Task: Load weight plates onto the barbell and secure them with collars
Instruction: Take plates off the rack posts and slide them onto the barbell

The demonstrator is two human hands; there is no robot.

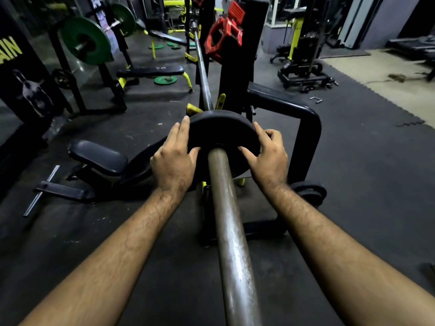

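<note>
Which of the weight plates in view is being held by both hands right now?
The black plate on the near barbell, held by left hand and right hand; the green plates sit untouched.

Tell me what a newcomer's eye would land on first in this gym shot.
First, the two hands at centre: the left hand and right hand each have a grip on an edge of the black plate threaded on the barbell sleeve. Next, the red collar on the rack upright above, then the green plate far left.
</note>
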